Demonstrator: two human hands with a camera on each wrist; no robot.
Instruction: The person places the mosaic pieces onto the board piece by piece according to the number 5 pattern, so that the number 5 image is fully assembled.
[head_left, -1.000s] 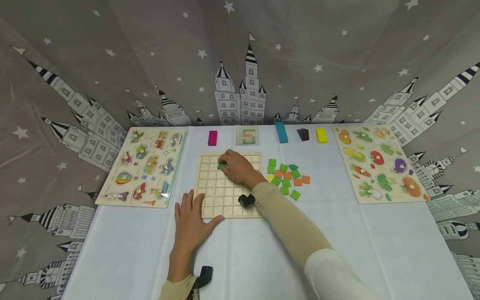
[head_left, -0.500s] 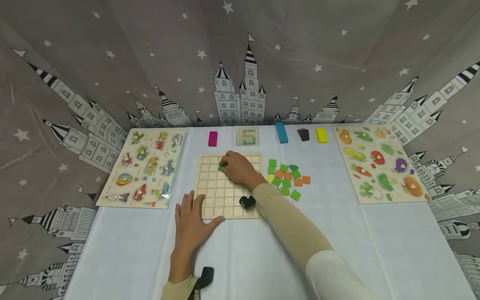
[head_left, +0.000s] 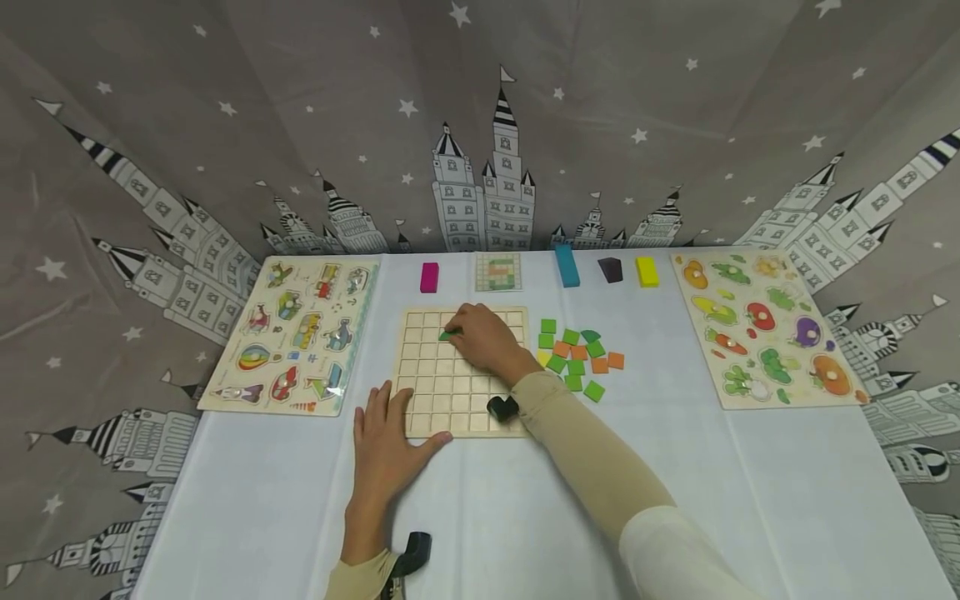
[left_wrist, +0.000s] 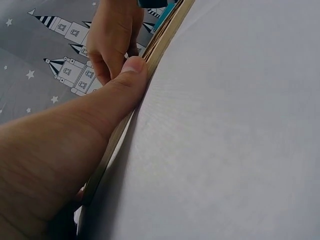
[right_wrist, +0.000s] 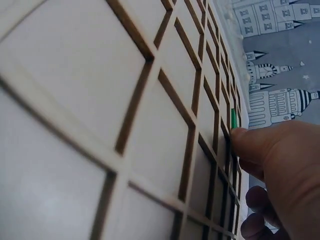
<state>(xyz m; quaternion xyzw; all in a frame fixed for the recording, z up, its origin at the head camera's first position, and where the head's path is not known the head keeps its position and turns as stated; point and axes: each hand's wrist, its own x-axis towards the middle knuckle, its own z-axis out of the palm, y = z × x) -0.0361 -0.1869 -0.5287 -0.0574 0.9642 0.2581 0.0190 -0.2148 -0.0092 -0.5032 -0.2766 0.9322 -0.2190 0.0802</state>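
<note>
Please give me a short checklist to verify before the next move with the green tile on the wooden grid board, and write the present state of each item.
1. Right hand holds the green tile: ok, pinched at the fingertips.
2. Tile is over the grid board, in its second row from the far edge: ok.
3. Tile lies flat in a cell: cannot tell; the right wrist view shows it edge-on.
4. Left hand steadies the board: ok, thumb against its near edge.
5. Spare tiles lie within reach, right of the board: ok.
</note>
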